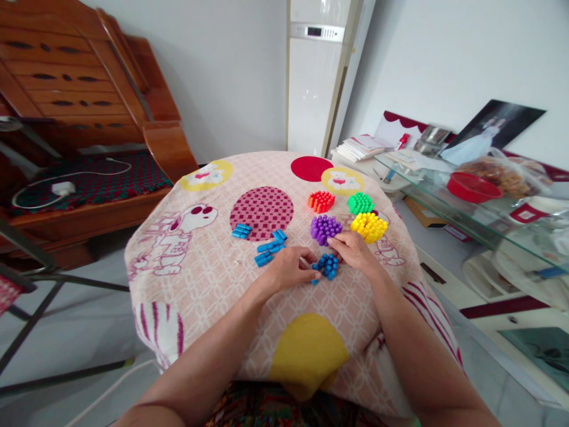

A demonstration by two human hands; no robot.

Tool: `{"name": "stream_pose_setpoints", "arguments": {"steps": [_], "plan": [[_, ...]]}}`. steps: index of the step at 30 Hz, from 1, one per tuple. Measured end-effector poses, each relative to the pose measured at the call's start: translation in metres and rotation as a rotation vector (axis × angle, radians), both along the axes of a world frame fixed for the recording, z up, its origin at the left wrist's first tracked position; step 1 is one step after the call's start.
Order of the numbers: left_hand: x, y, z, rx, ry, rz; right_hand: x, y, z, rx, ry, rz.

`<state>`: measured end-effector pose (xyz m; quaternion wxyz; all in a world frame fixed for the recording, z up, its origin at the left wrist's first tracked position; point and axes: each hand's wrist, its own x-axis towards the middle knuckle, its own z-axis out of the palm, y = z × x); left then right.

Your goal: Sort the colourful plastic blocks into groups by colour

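Small plastic pegs stand upright in tight clusters on the cloth-covered table. My left hand point(291, 267) is curled at the left side of the blue peg cluster point(328, 265), its thumb and fingers closed on a blue peg point(315, 281) that is mostly hidden. On the cluster's other side is my right hand point(354, 249), fingers apart, reaching between the blue pegs and the purple peg cluster point(326, 229). Its thumb is partly hidden. Loose blue pegs point(264, 258) lie on their sides left of my left hand, and more blue pegs point(241, 230) lie farther left.
Behind the purple pegs stand red-orange point(320, 201) and green point(360, 203) clusters, with yellow pegs point(368, 227) to the right. A patterned cloth point(213, 308) covers the round table. A glass shelf point(444, 198) with a red bowl point(473, 187) is at right, a wooden bench point(80, 107) at left.
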<state>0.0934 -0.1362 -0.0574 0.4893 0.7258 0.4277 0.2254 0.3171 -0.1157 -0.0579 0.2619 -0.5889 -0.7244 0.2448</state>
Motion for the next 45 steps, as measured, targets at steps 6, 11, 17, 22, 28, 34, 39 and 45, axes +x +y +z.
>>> {"name": "stream_pose_setpoints", "arguments": {"steps": [6,11,17,22,28,34,39,45], "plan": [[-0.011,0.006,-0.005,-0.092,-0.059,-0.078,0.001,0.001,-0.003,-0.002,-0.010,0.003],[-0.014,0.006,-0.007,-0.144,-0.111,-0.125,0.001,0.001,-0.003,0.006,-0.008,0.006],[-0.006,0.001,-0.007,-0.059,-0.014,-0.072,0.001,0.001,-0.004,0.008,-0.012,0.000],[0.008,-0.006,-0.006,0.152,0.083,0.012,0.001,0.001,-0.004,0.014,0.000,0.008],[0.013,-0.012,-0.007,0.307,0.220,0.001,0.001,0.001,-0.002,0.008,-0.010,0.011],[0.016,-0.019,-0.004,0.395,0.378,0.027,0.001,0.001,-0.001,0.009,-0.014,0.015],[0.020,-0.021,-0.010,0.400,0.383,0.077,0.002,0.001,-0.003,0.010,-0.023,0.014],[0.025,-0.023,-0.012,0.434,0.433,0.053,0.002,0.002,-0.003,0.014,-0.022,0.015]]}}
